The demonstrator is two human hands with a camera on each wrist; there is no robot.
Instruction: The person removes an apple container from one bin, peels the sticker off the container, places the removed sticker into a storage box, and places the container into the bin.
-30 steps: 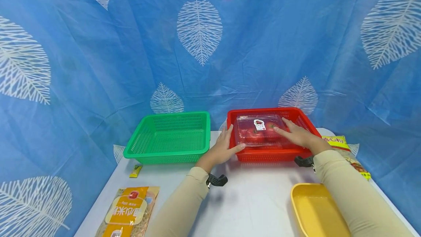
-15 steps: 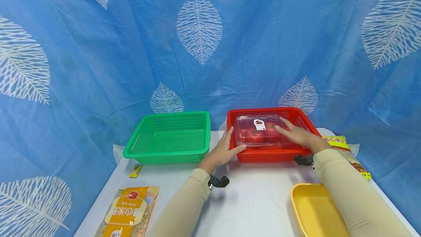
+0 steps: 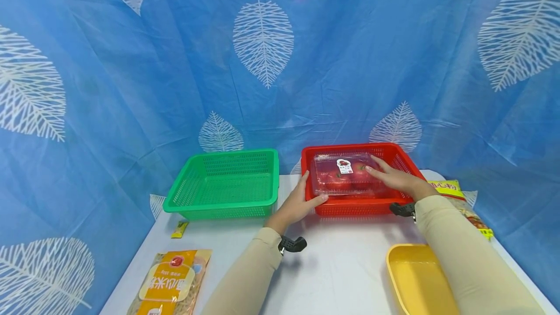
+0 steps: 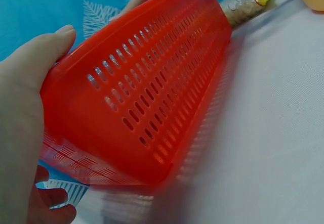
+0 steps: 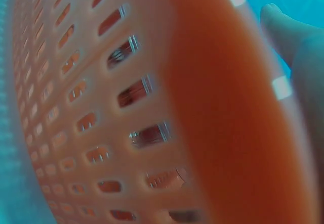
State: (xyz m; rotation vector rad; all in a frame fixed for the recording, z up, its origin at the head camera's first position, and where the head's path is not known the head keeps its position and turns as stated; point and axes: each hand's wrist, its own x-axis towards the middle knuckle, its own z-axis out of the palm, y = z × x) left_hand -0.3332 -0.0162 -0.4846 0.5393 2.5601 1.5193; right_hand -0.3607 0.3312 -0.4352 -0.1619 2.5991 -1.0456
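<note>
A clear plastic box of tomatoes [image 3: 336,182] with a white label on its lid sits in the red basket [image 3: 345,206]. My left hand [image 3: 296,204] is at the basket's near left corner, thumb at the front rim and fingers reaching along the left side. In the left wrist view the thumb [image 4: 53,47] lies at the rim and the lower fingertips [image 4: 53,204] show beside the wall. My right hand [image 3: 395,179] reaches over the basket's right side, fingers extended at the box's right end and thumb over its lid. The red basket wall [image 5: 223,107] fills most of the right wrist view.
A green basket [image 3: 220,209] stands left of the red one. A small yellow packet [image 3: 179,229] and an orange-labelled pasta bag [image 3: 171,281] lie at the left. A yellow tray [image 3: 415,276] sits under the right forearm, with another pasta bag [image 3: 450,188] at the table's right edge.
My left hand has shifted slightly right and closer to the basket corner. The right fingertips have drawn slightly left over the box end. The basket and box look unmoved.
</note>
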